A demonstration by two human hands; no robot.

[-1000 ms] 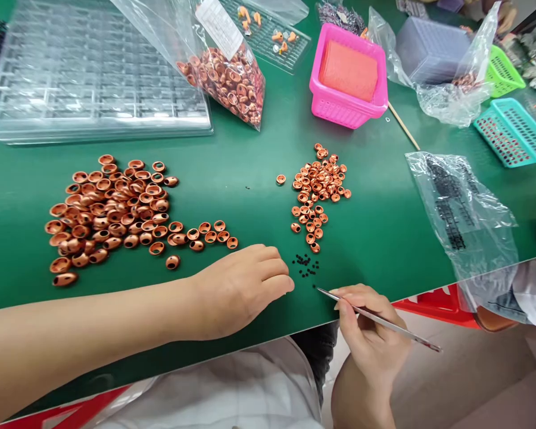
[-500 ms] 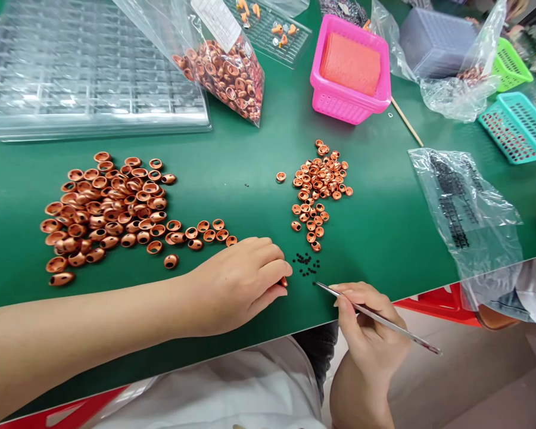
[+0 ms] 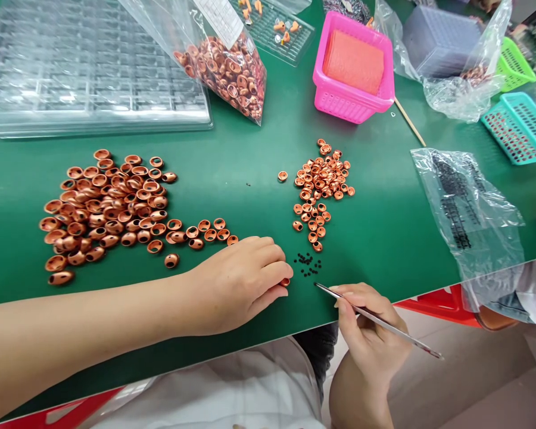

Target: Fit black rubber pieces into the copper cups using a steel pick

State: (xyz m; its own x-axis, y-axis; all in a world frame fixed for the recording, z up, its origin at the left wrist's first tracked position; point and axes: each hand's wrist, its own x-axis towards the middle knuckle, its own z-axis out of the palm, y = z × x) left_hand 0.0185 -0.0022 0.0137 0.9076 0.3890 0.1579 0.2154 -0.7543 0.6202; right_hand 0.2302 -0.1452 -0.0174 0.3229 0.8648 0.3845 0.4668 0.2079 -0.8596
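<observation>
My left hand (image 3: 245, 286) rests on the green table, thumb and forefinger closed on a copper-coloured hollow oval piece (image 3: 285, 282), mostly hidden by the fingers. My right hand (image 3: 373, 325) grips slim metal tweezers (image 3: 375, 319) like a pen. Their pointed tip is at the tabletop, with a tiny dark speck at its end. Just beyond the tip lies a scatter of tiny black pieces (image 3: 308, 262). Smaller-looking copper pieces (image 3: 324, 176) form a heap behind them. A larger heap of hollow copper pieces (image 3: 111, 202) spreads on the left, past my left forearm.
Clear plastic trays (image 3: 93, 71) are stacked at back left, beside a bag of copper pieces (image 3: 232, 77). A pink basket (image 3: 355, 104) holds an orange-red block. On the right are a wooden stick (image 3: 410, 122), a bag with black parts (image 3: 469, 202) and a turquoise basket (image 3: 518, 128).
Both hands keep nearly the same pose. The view has shifted very slightly, and the tweezers' tip sits a touch farther from the black pieces.
</observation>
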